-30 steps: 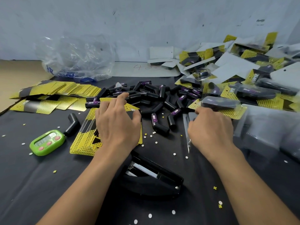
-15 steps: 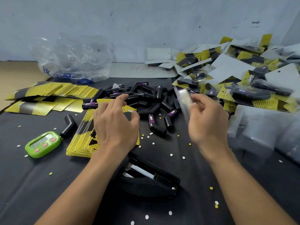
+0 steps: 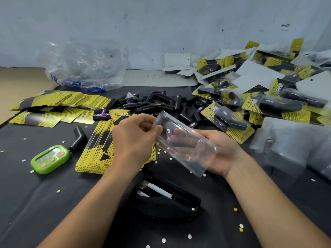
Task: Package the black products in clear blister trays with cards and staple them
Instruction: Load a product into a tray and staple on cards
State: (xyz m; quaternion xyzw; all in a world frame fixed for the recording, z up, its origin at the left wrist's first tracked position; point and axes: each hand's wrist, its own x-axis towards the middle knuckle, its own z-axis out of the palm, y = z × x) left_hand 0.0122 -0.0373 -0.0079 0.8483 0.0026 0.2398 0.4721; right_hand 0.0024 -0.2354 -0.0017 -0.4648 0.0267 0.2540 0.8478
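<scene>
Clear tray (image 3: pixel 192 159) now across right hand (image 3: pixel 226 151)

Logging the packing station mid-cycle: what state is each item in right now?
clear blister tray: lifted off the cloth, tilted, between both hands.
left hand: fingers pinch the tray's edge.
right hand: palm up, supporting the tray from below.
stapler: lying untouched on the cloth.
card stack: flat, fanned.
black products: loose heap, unpacked.
finished packs: piled at right.
green timer: display unreadable.
</scene>
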